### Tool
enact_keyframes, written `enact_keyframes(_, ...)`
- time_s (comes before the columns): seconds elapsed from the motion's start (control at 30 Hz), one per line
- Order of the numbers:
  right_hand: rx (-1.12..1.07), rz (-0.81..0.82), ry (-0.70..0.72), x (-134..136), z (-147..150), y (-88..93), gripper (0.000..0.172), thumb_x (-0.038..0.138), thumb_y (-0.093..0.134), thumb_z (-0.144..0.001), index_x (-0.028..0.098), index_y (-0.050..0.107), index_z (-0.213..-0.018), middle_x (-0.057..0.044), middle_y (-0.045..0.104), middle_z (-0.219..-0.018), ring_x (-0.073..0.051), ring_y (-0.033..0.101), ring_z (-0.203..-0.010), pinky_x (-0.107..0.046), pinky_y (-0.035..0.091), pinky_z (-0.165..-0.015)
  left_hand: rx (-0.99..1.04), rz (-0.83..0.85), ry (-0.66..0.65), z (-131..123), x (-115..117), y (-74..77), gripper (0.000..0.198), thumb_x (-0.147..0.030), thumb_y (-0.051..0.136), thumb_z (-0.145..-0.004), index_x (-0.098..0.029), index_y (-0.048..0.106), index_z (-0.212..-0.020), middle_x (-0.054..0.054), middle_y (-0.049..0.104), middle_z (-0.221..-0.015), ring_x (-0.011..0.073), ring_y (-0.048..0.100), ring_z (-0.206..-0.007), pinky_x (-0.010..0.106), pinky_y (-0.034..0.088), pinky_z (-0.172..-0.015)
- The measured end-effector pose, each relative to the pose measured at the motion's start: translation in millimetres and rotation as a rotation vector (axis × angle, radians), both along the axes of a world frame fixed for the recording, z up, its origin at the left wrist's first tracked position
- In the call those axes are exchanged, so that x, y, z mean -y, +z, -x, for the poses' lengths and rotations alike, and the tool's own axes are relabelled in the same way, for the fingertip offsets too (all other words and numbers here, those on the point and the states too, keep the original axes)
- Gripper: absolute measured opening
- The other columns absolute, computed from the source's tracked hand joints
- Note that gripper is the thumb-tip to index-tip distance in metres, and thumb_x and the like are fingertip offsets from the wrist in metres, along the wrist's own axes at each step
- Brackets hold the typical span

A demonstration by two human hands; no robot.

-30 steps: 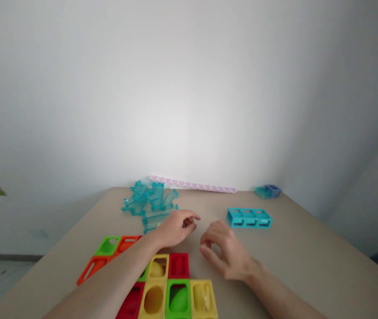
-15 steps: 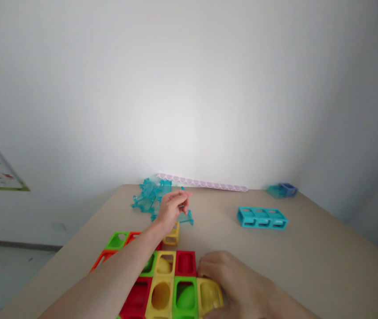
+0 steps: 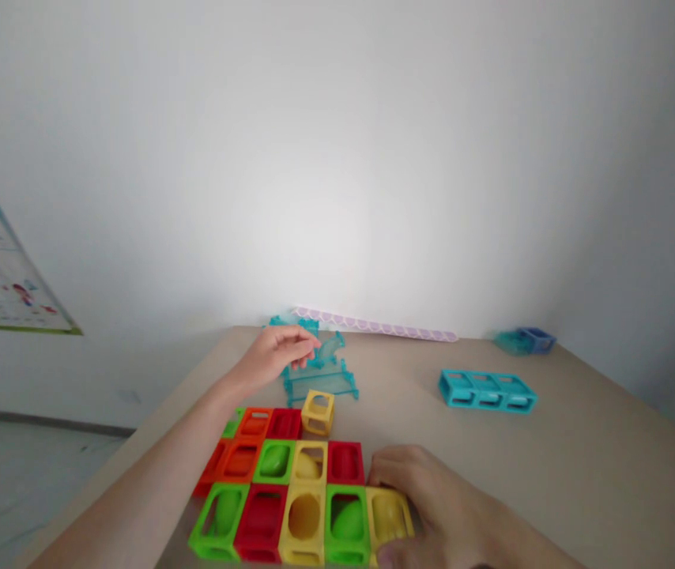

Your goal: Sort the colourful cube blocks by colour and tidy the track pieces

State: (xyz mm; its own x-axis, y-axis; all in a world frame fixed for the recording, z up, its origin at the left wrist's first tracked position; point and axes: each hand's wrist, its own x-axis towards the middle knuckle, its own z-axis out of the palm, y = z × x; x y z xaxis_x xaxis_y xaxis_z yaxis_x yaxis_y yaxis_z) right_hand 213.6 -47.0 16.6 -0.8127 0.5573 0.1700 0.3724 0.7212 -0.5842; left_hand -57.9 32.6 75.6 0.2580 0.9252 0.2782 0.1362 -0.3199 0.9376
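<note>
At the right end of the front row, my right hand [image 3: 426, 506] is wrapped round a yellow cube block [image 3: 390, 518], thumb in front and fingers behind. That block adjoins a green cube block [image 3: 348, 523] in a grid of red, yellow, green and orange hollow blocks, some with rounded inserts. My left hand [image 3: 281, 348] is over the translucent teal plastic pieces [image 3: 321, 385], thumb and fingers drawn together. Whatever is in its fingertips, if anything, cannot be made out. Behind the grid, a loose yellow cube frame [image 3: 318, 412] stands close to a red block [image 3: 284, 423].
A teal three-cell block [image 3: 488, 391] lies on the right of the beige table [image 3: 551, 474]. Farther back are a blue open block [image 3: 536, 340] and a blurred teal piece [image 3: 511, 341]. A purple patterned strip [image 3: 376, 325] runs along the wall [image 3: 337, 158].
My left hand has shifted left and a little back over the teal pieces, uncovering more of the block grid. The view has turned slightly left. My right hand keeps hold of the yellow block.
</note>
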Motion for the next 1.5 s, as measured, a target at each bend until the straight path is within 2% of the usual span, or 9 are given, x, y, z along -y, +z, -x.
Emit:
enact_keyframes(0.13,-0.051,0.024,-0.005,-0.7,-2.7,-4.2,0.038,0.059,0.052,-0.078,0.021,0.056,-0.079,-0.001,0.056,-0.075,-0.016,0.048,-0.065,-0.027,0.036,-0.062,0.283,0.121,0.030,57.9,2.6,-33.5,0.021,-0.034,0.067,-0.074,-0.014,0.070,-0.080,0.004,0.063,-0.066,0.0115,0.052,-0.052,0.022,0.036,-0.047)
enact_keyframes(0.2,-0.088,0.039,-0.109,-4.7,-2.5,-8.4,0.036,0.053,0.045,-0.086,0.020,0.055,-0.075,-0.001,0.055,-0.071,-0.015,0.048,-0.063,-0.027,0.037,-0.061,0.454,0.111,0.100,76.6,0.6,-55.3,0.023,-0.037,0.069,-0.071,-0.014,0.068,-0.073,0.002,0.060,-0.063,0.0095,0.048,-0.049,0.021,0.033,-0.044)
enact_keyframes(0.37,-0.235,0.004,-0.429,-31.0,16.8,-12.0,0.024,0.036,0.047,-0.091,0.020,0.059,-0.105,-0.005,0.060,-0.089,-0.016,0.055,-0.074,-0.029,0.044,-0.066,0.379,0.191,0.032,83.5,-7.4,-83.5,0.026,-0.035,0.075,-0.065,-0.012,0.070,-0.078,0.003,0.060,-0.063,0.0098,0.049,-0.048,0.019,0.032,-0.042)
enact_keyframes(0.47,-0.203,0.070,-0.473,-51.3,42.0,-6.4,0.039,0.036,0.054,-0.086,0.019,0.055,-0.121,-0.007,0.061,-0.100,-0.016,0.057,-0.074,-0.031,0.047,-0.070,0.305,0.258,-0.080,80.7,-11.4,-87.7,0.029,-0.034,0.076,-0.066,-0.013,0.072,-0.086,0.005,0.064,-0.070,0.0118,0.053,-0.054,0.020,0.036,-0.046)
enact_keyframes(0.7,-0.084,0.123,-0.448,-78.4,86.9,-5.1,0.040,0.025,0.073,-0.068,0.013,0.068,-0.106,-0.008,0.061,-0.098,-0.017,0.058,-0.074,-0.030,0.048,-0.072,0.201,0.313,-0.482,91.1,-14.6,-92.1,0.051,-0.024,0.078,-0.066,-0.014,0.064,-0.113,0.011,0.064,-0.104,0.0181,0.060,-0.084,0.029,0.044,-0.077)
enact_keyframes(0.97,-0.067,0.034,-0.386,-75.4,81.8,-2.9,0.034,0.029,0.070,-0.073,0.016,0.069,-0.105,-0.005,0.062,-0.092,-0.014,0.056,-0.070,-0.027,0.045,-0.069,0.185,0.317,-0.537,89.0,-15.4,-92.6,0.061,-0.020,0.077,-0.068,-0.017,0.057,-0.125,0.015,0.056,-0.121,0.0162,0.059,-0.083,0.029,0.044,-0.075)
enact_keyframes(1.1,0.058,-0.079,-0.474,-71.5,80.2,4.3,0.036,0.047,0.074,-0.067,0.015,0.067,-0.082,-0.004,0.063,-0.080,-0.015,0.055,-0.067,-0.025,0.039,-0.059,0.134,0.327,-0.573,90.1,-16.9,-92.6,0.064,-0.021,0.078,-0.066,-0.018,0.056,-0.127,0.016,0.059,-0.121,0.0177,0.060,-0.085,0.028,0.045,-0.074)
enact_keyframes(1.3,0.262,0.002,-0.585,-61.9,85.2,12.3,0.035,0.050,0.068,-0.070,0.015,0.068,-0.072,-0.005,0.066,-0.067,-0.014,0.054,-0.057,-0.024,0.027,-0.047,0.054,0.391,-0.564,89.2,-11.8,-83.7,0.057,-0.023,0.079,-0.067,-0.017,0.063,-0.121,0.013,0.066,-0.112,0.0154,0.060,-0.080,0.024,0.045,-0.069)
enact_keyframes(1.5,0.390,-0.004,-0.654,-63.5,83.5,20.1,0.054,0.067,0.061,-0.070,0.014,0.071,-0.064,-0.012,0.067,-0.064,-0.018,0.058,-0.055,-0.026,0.025,-0.044,0.031,0.419,-0.543,88.9,-11.2,-81.6,0.048,-0.025,0.079,-0.066,-0.016,0.069,-0.113,0.011,0.070,-0.104,0.0152,0.063,-0.076,0.023,0.046,-0.065)
